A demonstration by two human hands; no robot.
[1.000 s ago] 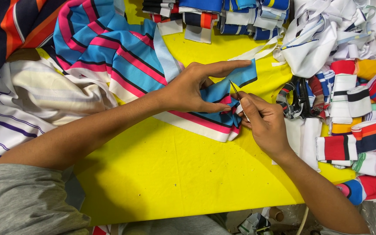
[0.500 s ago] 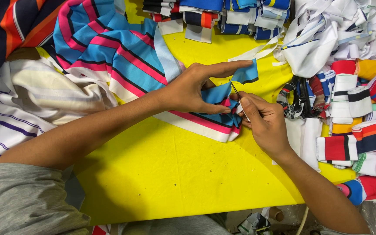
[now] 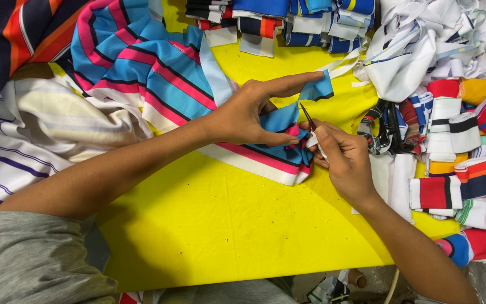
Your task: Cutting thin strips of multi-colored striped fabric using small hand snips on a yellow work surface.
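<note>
A blue garment with pink, black and white stripes [image 3: 153,73] lies across a yellow table [image 3: 209,225]. My left hand [image 3: 254,112] holds down a fold of it, thumb and stretched forefinger pinching the cloth's edge. Just to its right, my right hand [image 3: 341,157] grips a small thread snipper [image 3: 310,125], its dark pointed blades touching the fabric edge between my left thumb and forefinger.
Folded striped collars and cuffs [image 3: 462,163] are stacked at the right. White fabric pieces [image 3: 423,45] pile at the top right, more folded trims [image 3: 277,19] along the top. Striped garments [image 3: 29,135] heap at the left. Black scissors [image 3: 386,126] lie right of my hands.
Hardly anything differs; both hands stay on the same fabric edge, with the snipper tip shifting only slightly.
</note>
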